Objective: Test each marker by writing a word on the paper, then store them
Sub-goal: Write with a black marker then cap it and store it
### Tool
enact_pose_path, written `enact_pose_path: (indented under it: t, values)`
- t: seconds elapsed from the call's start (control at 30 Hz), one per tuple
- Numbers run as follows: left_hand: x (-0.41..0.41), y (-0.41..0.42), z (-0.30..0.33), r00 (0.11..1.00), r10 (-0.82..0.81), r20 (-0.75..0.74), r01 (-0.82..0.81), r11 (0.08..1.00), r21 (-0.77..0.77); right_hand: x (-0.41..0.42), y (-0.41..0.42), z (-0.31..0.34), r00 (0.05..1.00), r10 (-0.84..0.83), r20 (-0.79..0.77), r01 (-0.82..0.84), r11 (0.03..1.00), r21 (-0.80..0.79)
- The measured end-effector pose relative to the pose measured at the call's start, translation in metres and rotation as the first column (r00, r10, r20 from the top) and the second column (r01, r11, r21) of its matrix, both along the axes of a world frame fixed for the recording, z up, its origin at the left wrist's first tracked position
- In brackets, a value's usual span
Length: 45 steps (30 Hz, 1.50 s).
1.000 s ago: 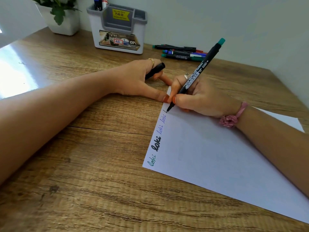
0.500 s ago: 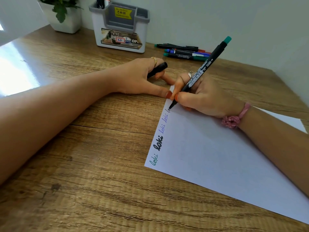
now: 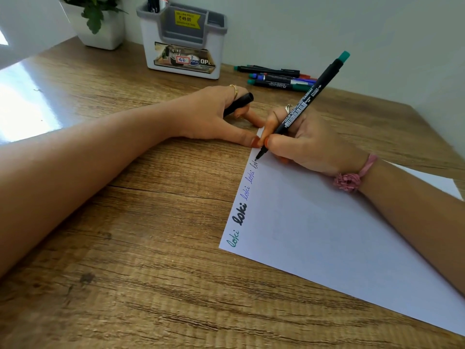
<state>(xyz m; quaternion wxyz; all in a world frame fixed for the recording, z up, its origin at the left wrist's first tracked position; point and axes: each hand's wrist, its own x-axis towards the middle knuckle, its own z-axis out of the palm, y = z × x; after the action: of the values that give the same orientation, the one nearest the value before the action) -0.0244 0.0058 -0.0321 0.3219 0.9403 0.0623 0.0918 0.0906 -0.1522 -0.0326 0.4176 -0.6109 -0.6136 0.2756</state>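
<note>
So the paper [image 3: 339,235] sits on the desk [image 3: 125,273] toward the right, with the words running along its left edge. Right hand [image 3: 307,147] rests on its far corner with the marker [image 3: 302,107] tip on the sheet, left hand [image 3: 214,117] just left of it holding the cap [image 3: 239,103]. Behind them, loose markers [image 3: 274,78] lie by the wall, organizer [image 3: 183,46] to their left, plant pot [image 3: 100,28] further left.

our right hand [image 3: 309,144] has moved the marker [image 3: 302,104] tip along the paper [image 3: 327,235], adding letters to a fifth word.
</note>
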Motion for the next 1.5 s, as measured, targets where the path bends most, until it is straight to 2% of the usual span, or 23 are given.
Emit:
enact_pose_path:
  t: [0.3, 0.47, 0.7, 0.77, 0.9, 0.97, 1.17, 1.27, 1.5]
  values:
    - [-0.001, -0.001, 0.001, 1.000, -0.025, -0.016, 0.025, 0.999, -0.028, 0.001, 0.002, -0.003, 0.999, -0.040, -0.025, 0.040, 0.999, 0.017]
    - [0.000, -0.001, 0.001, 1.000, -0.007, 0.002, 0.007, 1.000, 0.005, 0.003, 0.004, -0.005, 0.994, -0.111, 0.008, 0.111, 0.994, 0.006]
    - [-0.001, 0.000, 0.001, 1.000, 0.007, -0.018, -0.006, 1.000, 0.030, 0.001, 0.004, -0.003, 0.994, -0.091, 0.054, 0.090, 0.996, 0.007]
    - [0.000, -0.001, 0.002, 1.000, -0.007, -0.020, 0.007, 1.000, 0.007, 0.003, 0.004, -0.005, 0.994, -0.114, -0.003, 0.114, 0.993, 0.033]
    - [-0.002, 0.000, 0.003, 0.999, -0.016, -0.039, 0.015, 0.999, -0.033, 0.007, 0.008, 0.000, 0.921, -0.229, -0.316, 0.280, 0.952, 0.126]
    - [-0.002, 0.001, 0.001, 0.999, -0.018, -0.032, 0.017, 1.000, -0.018, 0.010, 0.009, 0.007, 0.885, -0.241, -0.399, 0.323, 0.934, 0.153]
    - [-0.006, -0.004, 0.003, 0.995, 0.003, 0.097, -0.010, 0.997, 0.075, 0.014, 0.004, 0.013, 0.861, -0.184, -0.474, 0.292, 0.942, 0.167]
    - [-0.006, -0.004, 0.003, 0.985, 0.027, 0.170, -0.045, 0.994, 0.103, 0.013, 0.003, 0.007, 0.875, -0.237, -0.422, 0.337, 0.924, 0.181]
    - [-0.002, 0.002, -0.006, 0.985, 0.057, 0.162, -0.085, 0.982, 0.171, 0.011, -0.001, 0.007, 0.900, -0.248, -0.359, 0.340, 0.915, 0.219]
